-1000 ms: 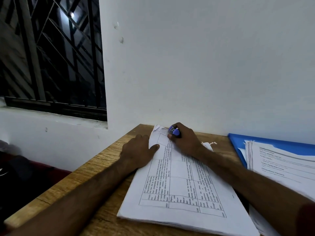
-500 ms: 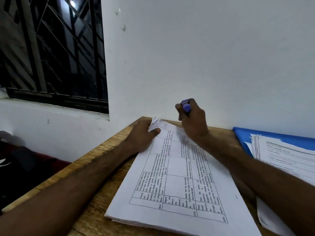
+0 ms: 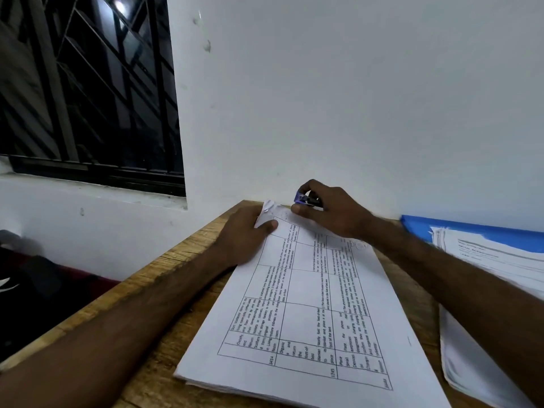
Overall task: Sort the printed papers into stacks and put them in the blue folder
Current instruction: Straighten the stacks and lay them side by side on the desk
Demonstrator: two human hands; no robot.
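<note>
1. A white wall (image 3: 353, 98) stands behind a wooden counter (image 3: 176, 260), with a dark barred window (image 3: 88, 98) to its left.
2. From my remote seat I see a thick stack of printed papers (image 3: 309, 319) lying slantwise on the counter. Its far end reaches the counter's far edge at the wall, and a ruled table of text faces up.
3. The left hand (image 3: 244, 237) rests at the stack's far left corner, partly on the wood. Its thumb lies on the top sheet.
4. That corner curls up over the fingers and hides them, so I cannot tell whether they pinch the paper.
5. The right hand (image 3: 329, 213) is curled round a small blue-purple stapler (image 3: 303, 199). It holds the stapler at the stack's far edge, near the wall and just beside the curled corner.
6. I cannot tell whether the stapler touches the sheets.
7. The blue folder (image 3: 418, 228) lies open at the counter's right side against the wall, beside the stack.
8. A second pile of printed sheets (image 3: 500, 257) lies on the folder and hangs over its near edge.
</note>
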